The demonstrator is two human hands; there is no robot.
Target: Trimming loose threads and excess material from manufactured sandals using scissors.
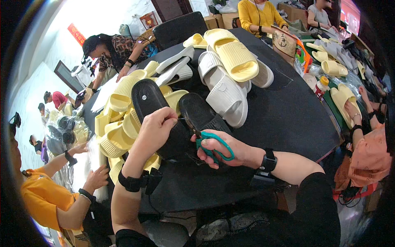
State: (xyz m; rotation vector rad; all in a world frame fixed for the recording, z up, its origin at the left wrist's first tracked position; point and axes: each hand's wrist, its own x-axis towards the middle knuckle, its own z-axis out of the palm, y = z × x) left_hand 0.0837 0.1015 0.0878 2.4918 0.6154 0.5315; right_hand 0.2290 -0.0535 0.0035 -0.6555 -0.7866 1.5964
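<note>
My right hand (216, 150) grips a pair of scissors (224, 145) with green handles, the blades pointing up and left over a black slipper (197, 108). The fingertips of my left hand (155, 128) are pinched together beside the blades, on what looks like a fine thread (182, 119). Left of that slipper lies a second black slipper (147, 99), sole side or insole up; my left hand covers part of it. Dark slipper parts below the hands are hard to make out.
Yellow slippers (119, 136) are heaped to the left on the black table (284, 123). White slippers (230, 99) and a yellow slipper (236, 57) lie stacked beyond my hands. A small bottle (321, 87) stands at the right. Co-workers' hands (98, 178) are close at left; others work around.
</note>
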